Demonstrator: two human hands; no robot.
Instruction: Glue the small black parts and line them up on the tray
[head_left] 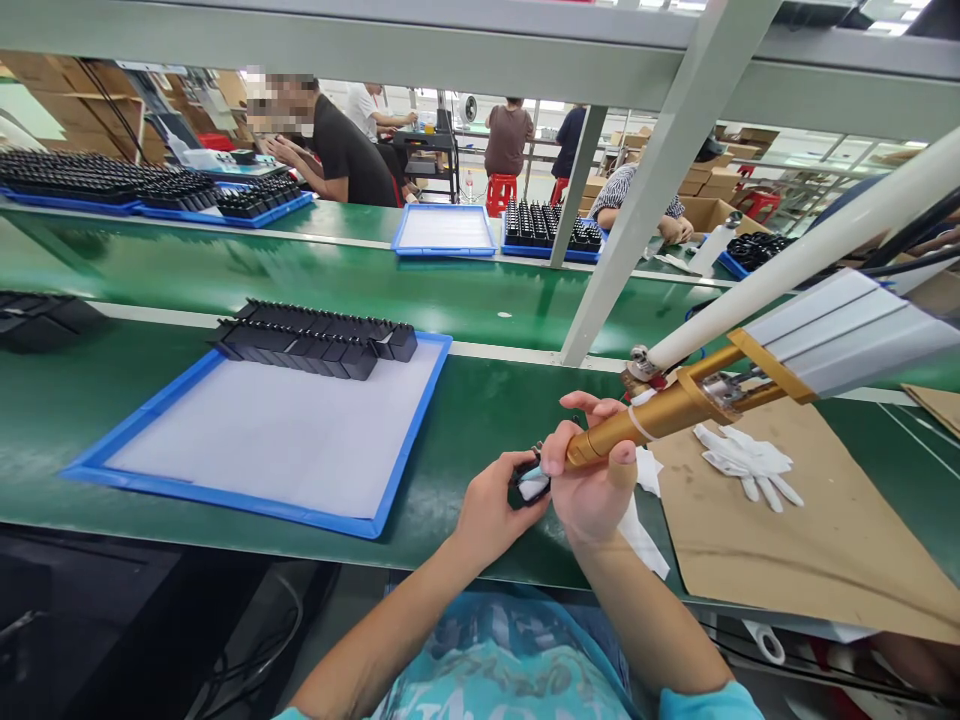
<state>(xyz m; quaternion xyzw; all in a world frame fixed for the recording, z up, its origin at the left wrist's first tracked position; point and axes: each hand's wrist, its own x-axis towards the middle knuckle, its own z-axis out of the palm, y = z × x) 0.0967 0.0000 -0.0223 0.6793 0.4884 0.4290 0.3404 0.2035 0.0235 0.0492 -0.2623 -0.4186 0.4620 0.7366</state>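
Observation:
My left hand point(495, 510) is closed on a small black housing point(516, 494), pinched between thumb and fingers; something whitish shows inside it. My right hand point(592, 480) is wrapped round the front end of a gold tubular tool point(637, 415), which slants down from the upper right. The tool's pale blue tip point(534, 472) reaches to the housing, though my fingers partly cover the spot where they meet. Left of my hands lies a blue-rimmed tray point(390, 505) with a white sheet in it. Rows of black housings point(315, 345) stand along the tray's far edge.
White gloves point(750, 465) lie on brown cardboard point(795, 550) at the right, with white tissue point(641, 540) beside my right hand. A slanted metal post point(660, 170) rises ahead. Across the green bench are more trays point(444, 230). A co-worker in black point(349, 150) sits at the far bench.

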